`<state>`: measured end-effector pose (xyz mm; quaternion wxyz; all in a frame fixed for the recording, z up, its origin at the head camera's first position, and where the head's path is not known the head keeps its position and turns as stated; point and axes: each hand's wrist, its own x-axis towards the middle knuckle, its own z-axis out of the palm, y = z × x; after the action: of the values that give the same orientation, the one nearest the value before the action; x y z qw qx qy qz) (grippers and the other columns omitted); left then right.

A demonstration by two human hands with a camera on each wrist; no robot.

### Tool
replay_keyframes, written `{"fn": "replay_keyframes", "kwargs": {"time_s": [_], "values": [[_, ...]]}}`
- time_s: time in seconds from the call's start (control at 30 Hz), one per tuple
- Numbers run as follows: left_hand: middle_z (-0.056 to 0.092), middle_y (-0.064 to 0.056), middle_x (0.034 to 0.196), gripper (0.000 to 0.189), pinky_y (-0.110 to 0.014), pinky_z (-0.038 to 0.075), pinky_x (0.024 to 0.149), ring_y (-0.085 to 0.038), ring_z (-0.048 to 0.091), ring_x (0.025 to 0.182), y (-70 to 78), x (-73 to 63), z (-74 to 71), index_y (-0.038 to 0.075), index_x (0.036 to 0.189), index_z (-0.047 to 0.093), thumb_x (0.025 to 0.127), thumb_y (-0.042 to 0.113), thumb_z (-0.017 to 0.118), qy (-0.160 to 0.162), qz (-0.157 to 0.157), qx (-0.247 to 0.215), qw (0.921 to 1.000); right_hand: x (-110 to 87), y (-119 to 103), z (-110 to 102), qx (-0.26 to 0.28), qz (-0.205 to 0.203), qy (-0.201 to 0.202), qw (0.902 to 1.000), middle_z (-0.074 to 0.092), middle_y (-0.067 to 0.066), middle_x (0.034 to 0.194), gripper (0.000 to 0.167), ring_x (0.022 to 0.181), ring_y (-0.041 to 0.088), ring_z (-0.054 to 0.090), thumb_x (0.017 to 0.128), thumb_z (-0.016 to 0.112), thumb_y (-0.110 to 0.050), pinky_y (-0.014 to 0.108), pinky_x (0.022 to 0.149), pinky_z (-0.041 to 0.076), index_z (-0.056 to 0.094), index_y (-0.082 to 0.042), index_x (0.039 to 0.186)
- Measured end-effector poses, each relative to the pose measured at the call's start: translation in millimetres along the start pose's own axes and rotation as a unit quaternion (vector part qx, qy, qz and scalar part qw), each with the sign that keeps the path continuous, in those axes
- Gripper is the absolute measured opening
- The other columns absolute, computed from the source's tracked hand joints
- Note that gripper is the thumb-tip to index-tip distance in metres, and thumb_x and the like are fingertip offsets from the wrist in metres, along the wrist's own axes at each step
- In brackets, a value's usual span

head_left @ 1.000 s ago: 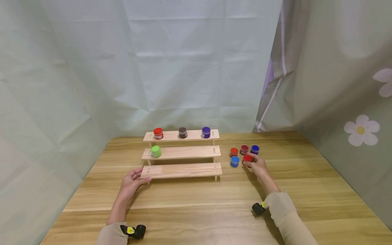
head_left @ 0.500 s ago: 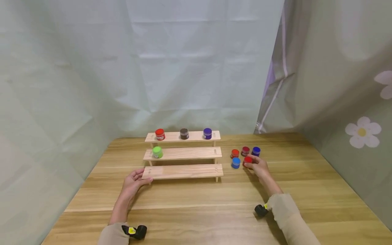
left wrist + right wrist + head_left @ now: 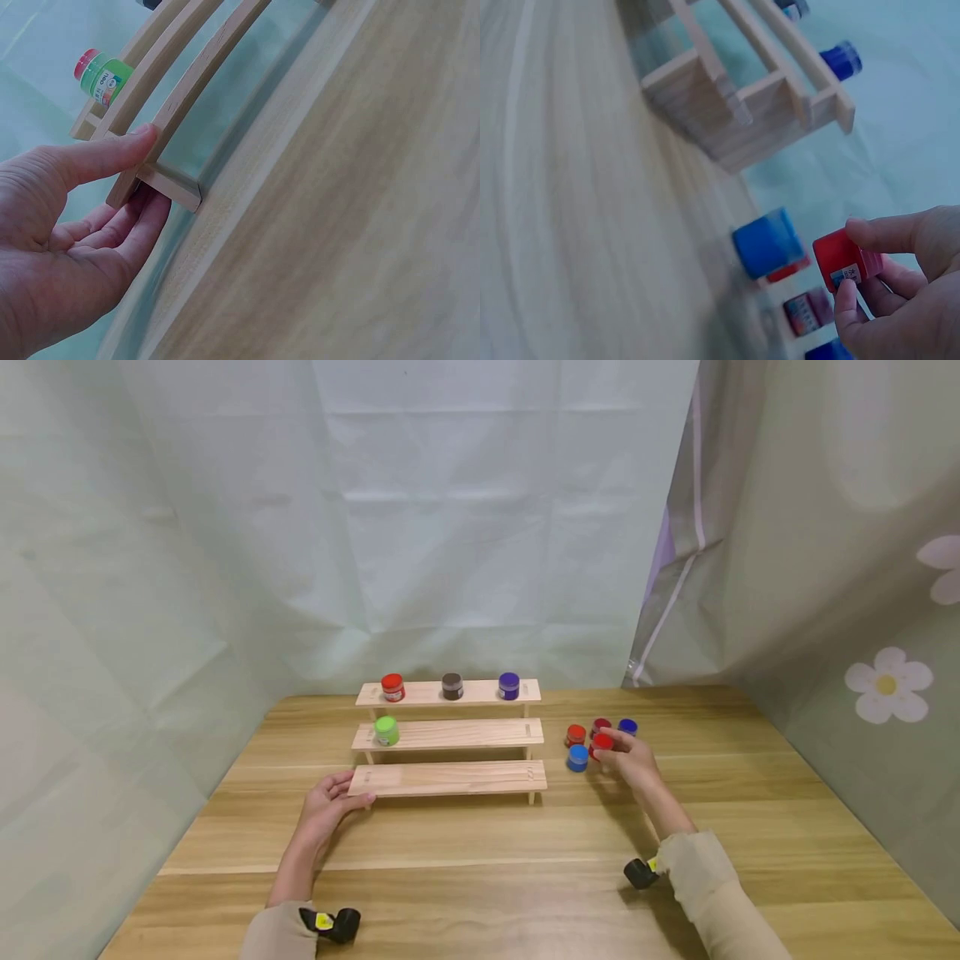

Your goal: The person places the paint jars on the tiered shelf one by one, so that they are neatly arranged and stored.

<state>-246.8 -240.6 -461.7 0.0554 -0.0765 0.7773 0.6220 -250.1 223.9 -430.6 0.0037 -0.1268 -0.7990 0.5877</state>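
My right hand (image 3: 634, 765) pinches a small red paint jar (image 3: 829, 259) between thumb and fingers; in the right wrist view it hangs above the tabletop. Close by stand a blue jar (image 3: 577, 758), an orange-red jar (image 3: 575, 736), a dark red jar (image 3: 600, 725) and a dark blue jar (image 3: 628, 727), partly behind my fingers. My left hand (image 3: 82, 225) grips the left end of a three-step wooden rack (image 3: 457, 778), thumb at the front edge of the lowest step and fingers beneath it.
Red (image 3: 393, 687), dark brown (image 3: 452, 686) and purple-blue (image 3: 509, 686) jars stand on the rack's top step. A green jar (image 3: 386, 731) sits at the left of the middle step. Pale cloth (image 3: 487, 527) hangs behind the wooden table (image 3: 480, 877).
My right hand has raised the red jar off the table and shifted it slightly left. The left hand keeps its grip on the rack.
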Motion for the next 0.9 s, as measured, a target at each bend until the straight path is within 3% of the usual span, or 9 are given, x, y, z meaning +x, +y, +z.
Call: {"fn": "replay_keyframes", "kwargs": {"time_s": [0.17, 0.4, 0.6, 0.77, 0.9], "values": [[0.05, -0.022, 0.139, 0.073, -0.006, 0.045, 0.078, 0.01, 0.055, 0.087, -0.9, 0.0, -0.5, -0.003, 0.142, 0.037, 0.083, 0.015, 0.077, 0.003, 0.0, 0.002, 1.0, -3.9, -14.1, 4.9, -0.01, -0.029, -0.007, 0.9995, 0.046, 0.022, 0.146, 0.053, 0.134, 0.035, 0.043, 0.093, 0.064, -0.01, 0.045, 0.113, 0.037, 0.047, -0.003, 0.142], [0.05, -0.022, 0.139, 0.075, -0.006, 0.045, 0.078, 0.007, 0.054, 0.09, -1.3, 1.9, -1.0, -0.003, 0.143, 0.038, 0.083, 0.018, 0.078, 0.002, -0.001, 0.005, 1.0, -10.8, -35.2, 16.2, -0.023, -0.046, -0.019, 0.9985, 0.052, 0.022, 0.142, 0.052, 0.129, 0.035, 0.051, 0.093, 0.065, -0.011, 0.045, 0.111, 0.04, 0.049, -0.004, 0.142], [0.053, -0.02, 0.137, 0.074, -0.006, 0.046, 0.077, 0.008, 0.055, 0.088, 0.9, 1.4, -2.7, -0.003, 0.142, 0.038, 0.083, 0.015, 0.078, 0.007, 0.001, 0.0, 1.0, -11.4, -51.2, 32.4, 0.01, -0.039, -0.035, 0.9986, 0.051, 0.02, 0.143, 0.053, 0.129, 0.034, 0.051, 0.093, 0.065, -0.012, 0.044, 0.11, 0.042, 0.048, -0.007, 0.143], [0.058, -0.016, 0.129, 0.073, -0.007, 0.047, 0.077, 0.007, 0.056, 0.087, 0.9, -0.3, -0.5, -0.005, 0.141, 0.039, 0.082, 0.012, 0.078, 0.003, 0.008, -0.013, 0.9999, -10.6, -60.7, 48.8, 0.03, -0.043, -0.036, 0.998, 0.055, 0.019, 0.139, 0.051, 0.124, 0.03, 0.054, 0.091, 0.067, -0.009, 0.036, 0.104, 0.046, 0.052, -0.008, 0.14], [0.058, -0.014, 0.127, 0.072, -0.008, 0.047, 0.077, 0.007, 0.057, 0.086, -0.1, -0.9, -0.9, -0.005, 0.14, 0.039, 0.082, 0.012, 0.078, 0.005, 0.009, -0.015, 0.9998, -11.7, -68.2, 64.3, 0.048, -0.043, -0.051, 0.9966, 0.056, 0.017, 0.14, 0.05, 0.125, 0.029, 0.054, 0.091, 0.067, -0.008, 0.037, 0.106, 0.044, 0.054, -0.009, 0.138]]}}
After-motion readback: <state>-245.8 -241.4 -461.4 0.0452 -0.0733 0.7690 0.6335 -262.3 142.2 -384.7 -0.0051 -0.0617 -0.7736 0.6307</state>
